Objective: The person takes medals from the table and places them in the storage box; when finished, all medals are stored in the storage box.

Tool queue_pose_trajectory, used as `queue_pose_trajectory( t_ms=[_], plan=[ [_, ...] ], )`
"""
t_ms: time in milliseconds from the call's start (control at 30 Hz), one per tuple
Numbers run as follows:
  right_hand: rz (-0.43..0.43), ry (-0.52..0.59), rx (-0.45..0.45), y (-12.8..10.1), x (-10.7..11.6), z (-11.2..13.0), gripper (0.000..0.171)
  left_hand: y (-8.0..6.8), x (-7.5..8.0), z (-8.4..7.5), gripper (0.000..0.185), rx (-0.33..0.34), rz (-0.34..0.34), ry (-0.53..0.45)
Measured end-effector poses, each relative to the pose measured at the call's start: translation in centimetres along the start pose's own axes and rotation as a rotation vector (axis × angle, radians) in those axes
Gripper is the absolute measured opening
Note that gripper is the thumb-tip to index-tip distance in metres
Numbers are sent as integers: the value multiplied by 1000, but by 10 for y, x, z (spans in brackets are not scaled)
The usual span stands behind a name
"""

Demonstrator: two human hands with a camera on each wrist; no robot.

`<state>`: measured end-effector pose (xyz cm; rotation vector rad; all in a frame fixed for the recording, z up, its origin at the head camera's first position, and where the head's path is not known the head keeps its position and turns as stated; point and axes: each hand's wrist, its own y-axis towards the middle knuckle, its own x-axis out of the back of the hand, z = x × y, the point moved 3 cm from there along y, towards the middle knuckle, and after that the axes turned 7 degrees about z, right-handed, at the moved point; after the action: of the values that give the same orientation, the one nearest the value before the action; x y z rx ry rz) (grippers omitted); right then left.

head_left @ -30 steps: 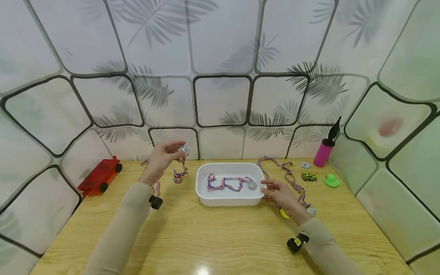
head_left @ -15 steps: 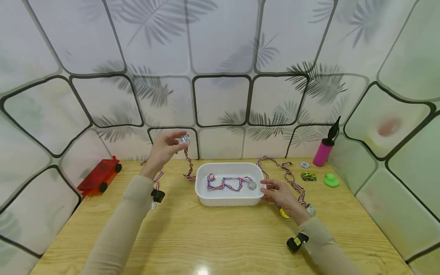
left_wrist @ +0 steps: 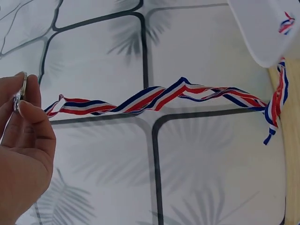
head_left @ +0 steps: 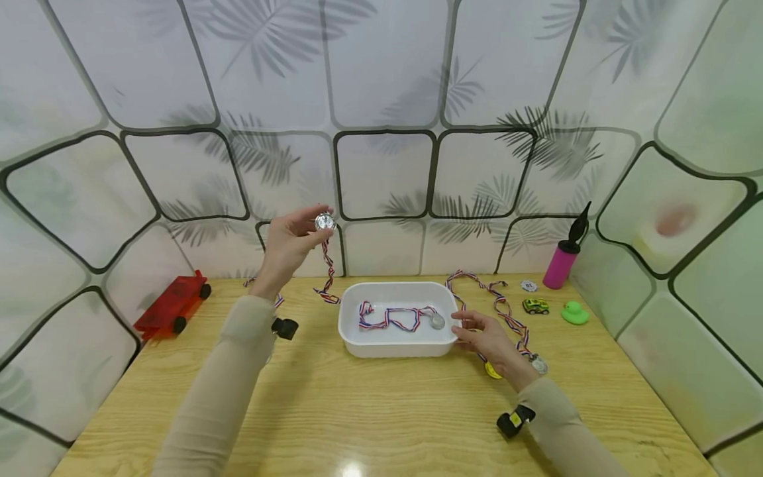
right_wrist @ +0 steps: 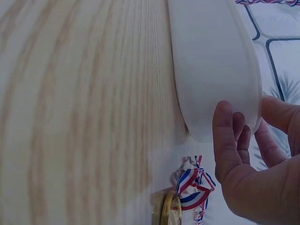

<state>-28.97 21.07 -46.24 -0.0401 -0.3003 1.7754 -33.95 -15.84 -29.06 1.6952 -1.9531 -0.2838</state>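
The left hand point(head_left: 285, 246) pinches a silver medal point(head_left: 324, 221) above the back edge of the table point(head_left: 381, 411); the striped ribbon point(left_wrist: 150, 99) hangs down beside the white tray point(head_left: 393, 350). The right hand point(head_left: 493, 341) touches the tray's right end with relaxed, spread fingers. Another medal point(head_left: 437, 321) lies in the tray.

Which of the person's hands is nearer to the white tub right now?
The right. The right hand is at the right end of the white tub, touching it. The left hand is raised up and left of the tub, pinching a silver medal.
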Motion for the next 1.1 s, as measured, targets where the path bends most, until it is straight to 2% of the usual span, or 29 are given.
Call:
queue_pose_trajectory(
  t_ms=[400, 633, 767, 933, 1100],
  plan=[
    [2, -8, 9, 0, 0, -1, 43, 8, -11, -26, 39, -116, -25, -49],
    [3, -9, 8, 1, 1, -1, 42, 11, -12, -36, 38, -184, -24, -117],
    [-3, -9, 6, 1, 1, -1, 42, 10, -18, -35, 37, -161, 19, -129],
    [2, -8, 11, 0, 0, -1, 43, 7, -26, -28, 40, -86, 77, -76],
    [1, -3, 14, 0, 0, -1, 43, 5, -32, -18, 40, -53, 120, -23]
  ],
)
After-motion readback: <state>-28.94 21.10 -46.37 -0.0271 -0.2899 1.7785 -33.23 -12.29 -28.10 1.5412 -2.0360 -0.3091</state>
